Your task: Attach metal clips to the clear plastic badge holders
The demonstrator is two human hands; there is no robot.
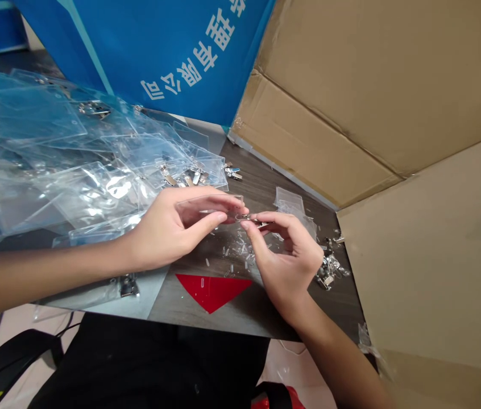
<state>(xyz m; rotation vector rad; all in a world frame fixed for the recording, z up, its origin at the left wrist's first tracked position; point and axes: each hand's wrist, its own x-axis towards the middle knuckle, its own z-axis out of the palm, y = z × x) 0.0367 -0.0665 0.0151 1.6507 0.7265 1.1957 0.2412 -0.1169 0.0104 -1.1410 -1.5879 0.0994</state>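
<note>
My left hand (172,230) pinches a clear plastic badge holder (210,203) by its edge. My right hand (285,255) holds a small metal clip (244,217) between thumb and fingers, touching the holder's lower corner. A large heap of clear plastic badge holders (53,159) lies to the left of my left wrist. Several metal clips (330,271) lie in a loose cluster right of my right hand. Small transparent strips (238,253) are scattered beneath my hands.
A dark wood-grain tabletop (266,170) carries everything, with a red triangular sheet (212,289) at its front edge. Cardboard box panels (394,113) rise along the right side, and a blue printed banner (146,57) stands behind. My black-clothed lap lies below.
</note>
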